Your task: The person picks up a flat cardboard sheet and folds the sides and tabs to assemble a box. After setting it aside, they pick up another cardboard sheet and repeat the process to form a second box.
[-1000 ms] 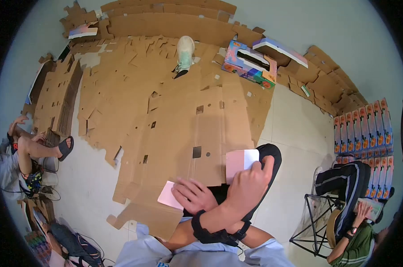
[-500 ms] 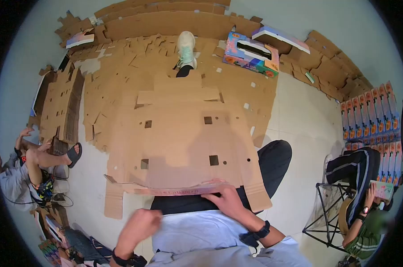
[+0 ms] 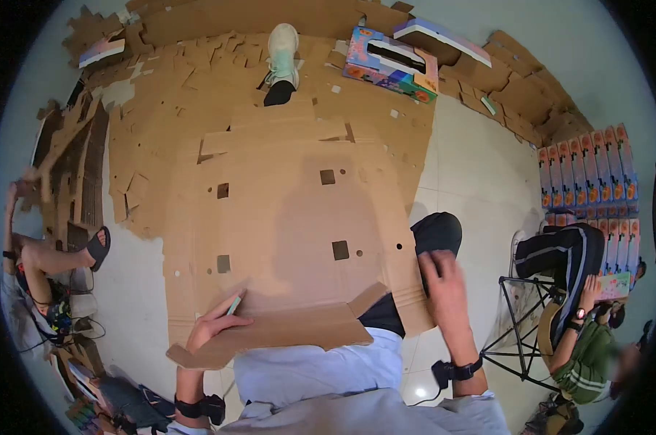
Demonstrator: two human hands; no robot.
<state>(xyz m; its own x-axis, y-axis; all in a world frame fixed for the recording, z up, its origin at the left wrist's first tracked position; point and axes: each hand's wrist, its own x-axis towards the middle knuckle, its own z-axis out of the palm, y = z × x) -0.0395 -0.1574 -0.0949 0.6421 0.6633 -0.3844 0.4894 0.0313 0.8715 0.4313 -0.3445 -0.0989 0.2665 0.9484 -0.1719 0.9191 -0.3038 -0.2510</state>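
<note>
A large flat cardboard sheet with square cut-outs and small round holes lies across my lap and the floor. Its near flap is folded up towards me, plain brown side showing. My left hand is behind the left part of this flap, low over the sheet. Between its fingers sits a slim pale green object, too small to name. Beyond the sheet's right edge, my right hand is over my dark-trousered knee, slightly blurred, fingers apart and nothing in them.
Cardboard scraps cover the floor ahead. A colourful printed box stands at the far right. Stacked cardboard is on the left, beside a seated person. Another person sits right, near a black-framed stool and stacked printed boxes.
The near flap has swung up, its printed edge now turned away. My left hand moved forward behind the flap and opened from a fist; my right hand left the flap, moving right to my knee.
</note>
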